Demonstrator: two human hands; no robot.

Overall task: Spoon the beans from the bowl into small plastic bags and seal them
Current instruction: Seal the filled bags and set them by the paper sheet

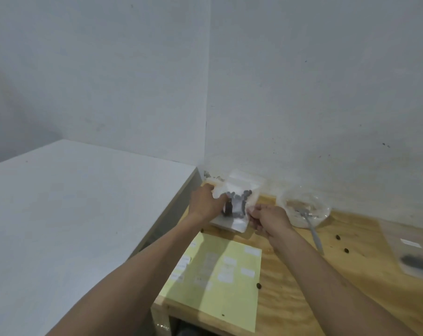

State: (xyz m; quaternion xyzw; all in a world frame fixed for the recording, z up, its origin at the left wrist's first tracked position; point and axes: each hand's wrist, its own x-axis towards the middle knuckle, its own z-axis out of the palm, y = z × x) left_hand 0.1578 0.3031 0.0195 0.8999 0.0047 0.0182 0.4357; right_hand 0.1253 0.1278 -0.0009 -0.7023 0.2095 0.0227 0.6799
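A small clear plastic bag [238, 209] with dark beans inside lies at the back of the wooden table [327, 275], on a pile of other clear bags by the wall. My left hand [207, 202] grips its left edge and my right hand [266, 218] pinches its right edge. Just right of my right hand stands a clear bowl [306, 208], and a metal spoon [311, 226] rests in it with the handle pointing toward me. The bowl's contents are blurred.
A yellow sheet [217, 277] with white labels lies near the table's front left. Several loose dark beans [337, 237] are scattered on the wood. Another clear bag with beans [414, 253] lies at the far right. A white surface [72, 214] adjoins on the left.
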